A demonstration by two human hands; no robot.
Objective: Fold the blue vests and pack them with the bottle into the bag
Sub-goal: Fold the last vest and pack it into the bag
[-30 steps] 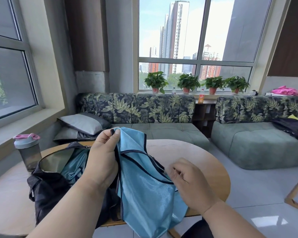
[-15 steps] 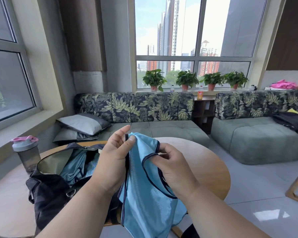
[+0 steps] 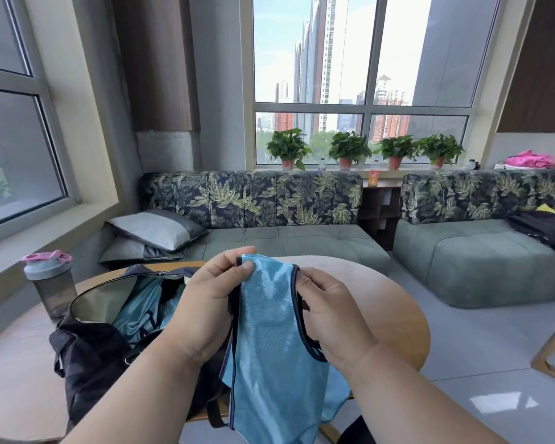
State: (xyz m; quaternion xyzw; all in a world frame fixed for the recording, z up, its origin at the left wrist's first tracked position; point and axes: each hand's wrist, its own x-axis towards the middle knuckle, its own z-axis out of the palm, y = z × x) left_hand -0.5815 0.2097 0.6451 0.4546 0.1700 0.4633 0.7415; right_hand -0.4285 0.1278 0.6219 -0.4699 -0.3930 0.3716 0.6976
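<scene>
Both forearms enter from the 6 o'clock edge and converge at frame centre. The left hand (image 3: 205,310) pinches the upper left corner of the blue vest (image 3: 269,341) between thumb and forefinger, knuckles toward the camera. The right hand (image 3: 326,310) has its fingers curled around the dark-trimmed edge on the vest's right side. The vest hangs between the hands, above the near edge of the counter (image 3: 388,318), and drapes down toward 6 o'clock.

At 9 o'clock of the hands, the black bag (image 3: 90,357) sits on the counter with its mouth unzipped; a second blue vest (image 3: 141,315) lies inside it. At 10 o'clock of the bag, the bottle (image 3: 50,283), dark-bodied with a grey and pink lid, stands upright on the counter just beside the bag.

Beyond the counter, at 12 o'clock, a green sofa (image 3: 285,238) with a leaf-print backrest carries two grey cushions (image 3: 154,232) at its left end. A second sofa section (image 3: 481,257) lies at 2 o'clock. Four potted plants (image 3: 348,149) stand on the windowsill behind; high-rise buildings show through the glass.
</scene>
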